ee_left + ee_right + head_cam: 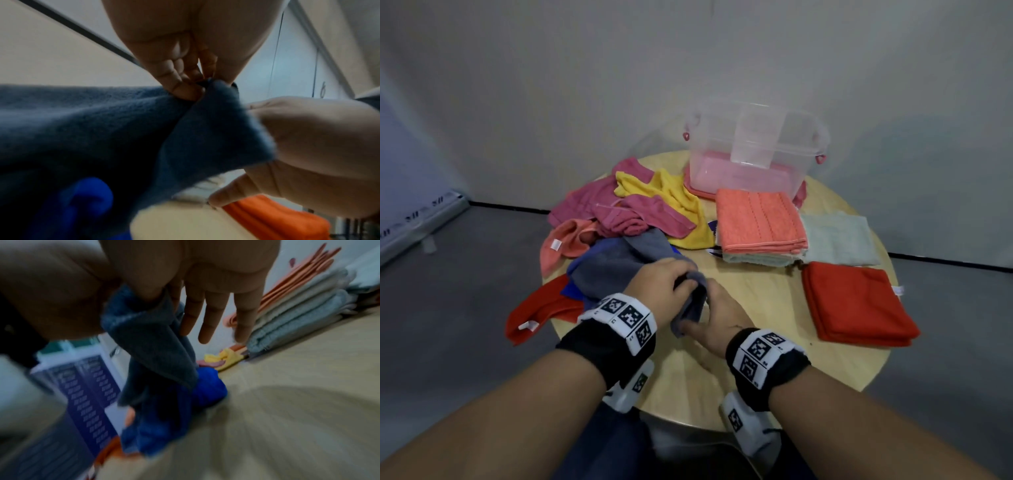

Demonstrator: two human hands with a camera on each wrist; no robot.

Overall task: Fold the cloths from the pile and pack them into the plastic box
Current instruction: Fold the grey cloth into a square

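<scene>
A grey-blue cloth (619, 267) trails from the pile towards the middle of the round table; both hands hold one end of it just above the wood. My left hand (685, 279) pinches its top edge between fingertips (185, 91) and thumb. My right hand (705, 305) grips the hanging part (160, 353) between thumb and forefinger, while its other fingers (209, 318) stay straight. The clear plastic box (722, 144) stands open at the table's far side, something pink at its bottom. The unfolded pile holds pink (619, 212), yellow (678, 205), salmon (565, 243), red (541, 308) and blue (207, 386) cloths.
Folded cloths lie on the right: a salmon one (758, 219) on a pale stack, a pale green one (839, 238) and a red one (856, 301). Bare wooden table (756, 349) shows in front of my hands. The red pile cloth hangs over the left edge.
</scene>
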